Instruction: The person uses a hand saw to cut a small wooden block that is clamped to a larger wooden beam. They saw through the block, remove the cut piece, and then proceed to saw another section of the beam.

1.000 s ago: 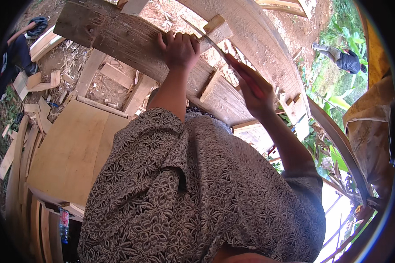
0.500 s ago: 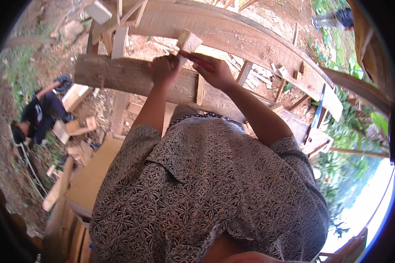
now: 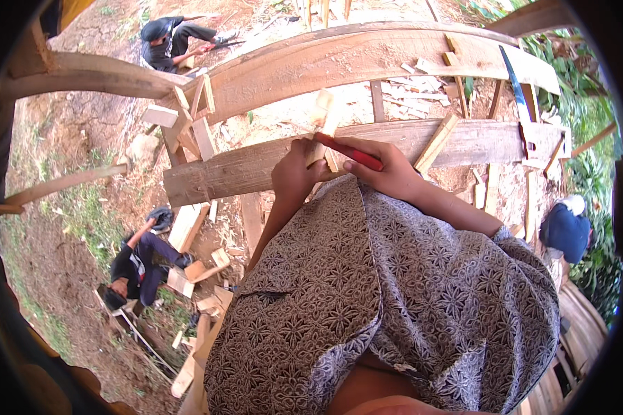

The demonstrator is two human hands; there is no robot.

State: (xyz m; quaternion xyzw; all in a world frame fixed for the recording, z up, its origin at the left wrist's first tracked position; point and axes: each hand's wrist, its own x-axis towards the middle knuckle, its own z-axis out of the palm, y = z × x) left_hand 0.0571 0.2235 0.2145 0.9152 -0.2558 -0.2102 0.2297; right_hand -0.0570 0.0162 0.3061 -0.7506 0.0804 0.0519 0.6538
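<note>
My left hand (image 3: 294, 174) is closed around a short pale piece of wood (image 3: 323, 111), which points away from me over the near plank. In my right hand (image 3: 389, 171) is a slim tool with a red handle (image 3: 361, 157), its fingers wrapped round it. The tool's darker front end lies across the wood beside my left fingers. Its exact kind is too small to make out. Both hands are close together in front of my patterned shirt, at the near edge of the weathered plank (image 3: 228, 171).
Beyond the plank runs a wider pale beam (image 3: 291, 69) with shavings on it. A handsaw (image 3: 516, 90) leans at the right. Offcuts (image 3: 412, 104) lie below the beams. People sit at the far left (image 3: 166, 45) and near left (image 3: 142, 266); another person (image 3: 566, 228) is at the right.
The view has swung, bringing more people into sight. My hands, still on the wood and red-handled tool, are now closer to my body, over the near plank's edge.
</note>
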